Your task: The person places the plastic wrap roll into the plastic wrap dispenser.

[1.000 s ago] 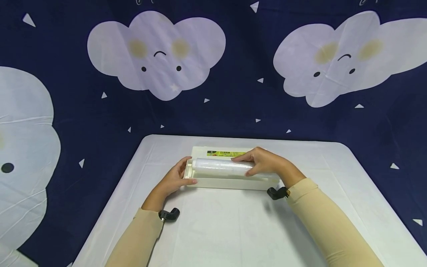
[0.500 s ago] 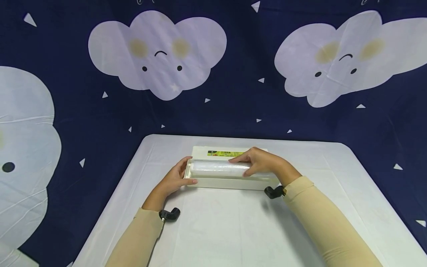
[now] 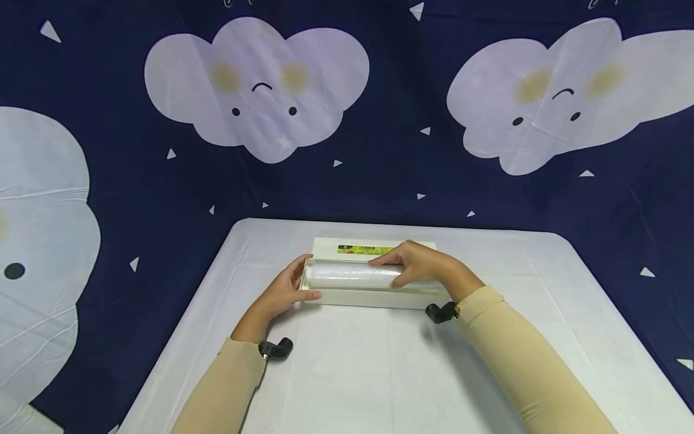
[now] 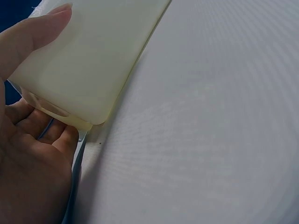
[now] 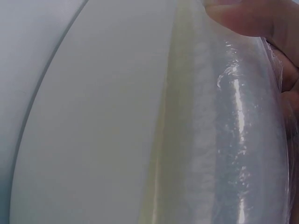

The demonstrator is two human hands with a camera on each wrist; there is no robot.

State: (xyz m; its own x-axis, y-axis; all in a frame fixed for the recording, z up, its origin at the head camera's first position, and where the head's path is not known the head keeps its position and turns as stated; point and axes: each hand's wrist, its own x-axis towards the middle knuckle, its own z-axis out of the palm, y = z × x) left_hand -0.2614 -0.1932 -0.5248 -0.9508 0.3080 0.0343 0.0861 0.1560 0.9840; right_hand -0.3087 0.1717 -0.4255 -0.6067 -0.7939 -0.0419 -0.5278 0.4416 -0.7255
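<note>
A long cream plastic box (image 3: pixel 368 298) lies on the table, its lid (image 3: pixel 322 246) swung back and bearing a green label. Inside the box rests a roll of cling film (image 3: pixel 347 274), clear and shiny. My right hand (image 3: pixel 425 262) grips the roll from above near its right part, thumb on the near side and fingers on the far side; in the right wrist view the film (image 5: pixel 247 130) shows under the thumb. At the box's left end my left hand (image 3: pixel 284 289) holds it, thumb on the front wall and fingers around the end. The roll's right end is hidden.
A white cloth (image 3: pixel 347 374) covers the table. Behind the table hangs a dark blue curtain (image 3: pixel 390 187) with clouds and triangles. Black wrist cameras sit on both wrists.
The roll of cling film has gone down and slightly left into the box, with my right hand moving left along with it. My left hand has stayed at the box's end.
</note>
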